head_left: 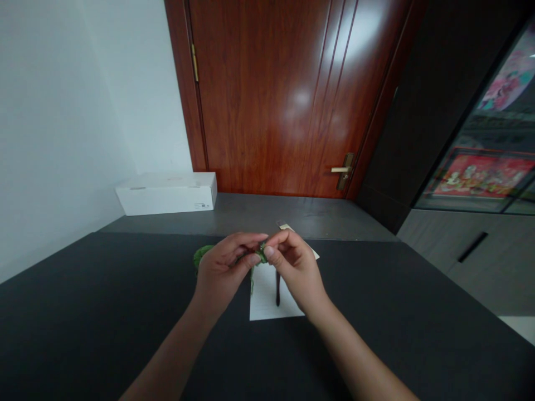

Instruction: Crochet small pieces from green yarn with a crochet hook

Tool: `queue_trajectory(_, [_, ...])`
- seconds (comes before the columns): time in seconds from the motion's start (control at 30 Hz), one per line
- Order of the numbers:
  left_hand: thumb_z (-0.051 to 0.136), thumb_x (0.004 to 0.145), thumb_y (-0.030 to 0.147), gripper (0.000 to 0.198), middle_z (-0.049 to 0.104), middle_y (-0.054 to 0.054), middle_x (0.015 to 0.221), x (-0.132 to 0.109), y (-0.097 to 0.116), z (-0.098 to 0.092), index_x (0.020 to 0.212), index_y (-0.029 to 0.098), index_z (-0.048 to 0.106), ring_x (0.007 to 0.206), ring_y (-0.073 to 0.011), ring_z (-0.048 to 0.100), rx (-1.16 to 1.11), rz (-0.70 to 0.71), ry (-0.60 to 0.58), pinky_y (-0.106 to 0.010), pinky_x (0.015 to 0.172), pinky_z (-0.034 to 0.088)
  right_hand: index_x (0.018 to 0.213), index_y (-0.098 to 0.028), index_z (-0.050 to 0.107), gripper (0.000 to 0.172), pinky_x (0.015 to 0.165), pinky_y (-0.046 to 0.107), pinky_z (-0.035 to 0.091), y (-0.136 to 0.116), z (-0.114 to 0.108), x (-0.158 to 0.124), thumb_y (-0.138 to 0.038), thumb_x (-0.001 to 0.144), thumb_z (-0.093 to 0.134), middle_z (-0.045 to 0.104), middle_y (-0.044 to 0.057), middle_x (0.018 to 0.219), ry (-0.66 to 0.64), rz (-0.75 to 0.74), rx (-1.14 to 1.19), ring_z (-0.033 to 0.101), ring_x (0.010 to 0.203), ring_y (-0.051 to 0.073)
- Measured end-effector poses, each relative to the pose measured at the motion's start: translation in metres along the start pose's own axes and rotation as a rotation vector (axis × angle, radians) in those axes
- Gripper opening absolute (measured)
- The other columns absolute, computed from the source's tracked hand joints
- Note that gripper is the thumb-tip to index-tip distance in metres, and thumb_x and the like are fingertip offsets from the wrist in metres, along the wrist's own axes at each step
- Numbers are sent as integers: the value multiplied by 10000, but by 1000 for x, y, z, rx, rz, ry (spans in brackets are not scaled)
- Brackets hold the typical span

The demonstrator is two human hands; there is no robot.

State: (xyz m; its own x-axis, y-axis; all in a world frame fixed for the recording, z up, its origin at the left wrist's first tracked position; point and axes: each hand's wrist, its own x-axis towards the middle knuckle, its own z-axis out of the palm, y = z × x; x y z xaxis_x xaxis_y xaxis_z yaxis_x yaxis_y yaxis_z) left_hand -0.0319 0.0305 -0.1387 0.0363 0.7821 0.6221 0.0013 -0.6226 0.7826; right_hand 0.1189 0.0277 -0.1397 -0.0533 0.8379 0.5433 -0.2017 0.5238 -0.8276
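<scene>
My left hand (221, 270) and my right hand (295, 264) meet above a dark table (125, 312), their fingertips pinching a small piece of green yarn (262, 254). A fuzzy green yarn clump (201, 255) shows behind my left hand, partly hidden by it, and a loose strand hangs down from the hands. Below them lies a white sheet of paper (267, 298) with a thin dark rod (277, 289) on or just above it. The rod's upper end is hidden behind my right hand. A small cream card (290, 228) pokes out beyond the fingers.
A raised grey ledge (251, 214) runs behind the table, with a white cardboard box (167, 193) on it at the left. Beyond stands a reddish-brown wooden door (259, 94) with a brass handle (343, 170). A dark glass-fronted cabinet (472, 167) stands at the right.
</scene>
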Motion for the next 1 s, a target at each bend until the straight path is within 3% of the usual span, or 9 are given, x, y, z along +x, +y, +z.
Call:
queue_trajectory(0.23, [725, 743, 37, 220, 727, -1, 821, 1, -1, 0, 849, 225, 769, 765, -132, 709, -55, 32, -3, -205, 702, 574, 806, -216, 630, 257, 642, 263, 458, -1, 2, 0, -434, 818, 766, 592, -22, 720, 34, 24, 50, 534, 663, 128])
queue_trajectory(0.53, [741, 748, 64, 142, 705, -20, 795, 0, -4, 1, 799, 196, 734, 728, -143, 682, -105, 13, 17, -233, 657, 582, 813, -218, 621, 304, 599, 258, 431, 3, 1, 0, -490, 818, 758, 573, -23, 709, 17, 51, 62, 506, 640, 125])
queue_trajectory(0.77, [740, 755, 37, 287, 769, -17, 891, -2, -7, 1, 964, 230, 772, 802, -130, 727, -121, -3, 35, -208, 736, 598, 830, -214, 625, 288, 618, 254, 433, 3, 1, 0, -470, 830, 757, 570, -26, 720, 8, 58, 92, 511, 653, 123])
queue_trajectory(1.0, [708, 785, 17, 268, 722, -11, 861, 0, -1, 0, 907, 237, 799, 767, -120, 698, -63, 102, -31, -194, 674, 566, 846, -221, 631, 254, 635, 256, 438, 2, 1, 0, -438, 830, 761, 568, -29, 734, 3, 56, 127, 514, 666, 125])
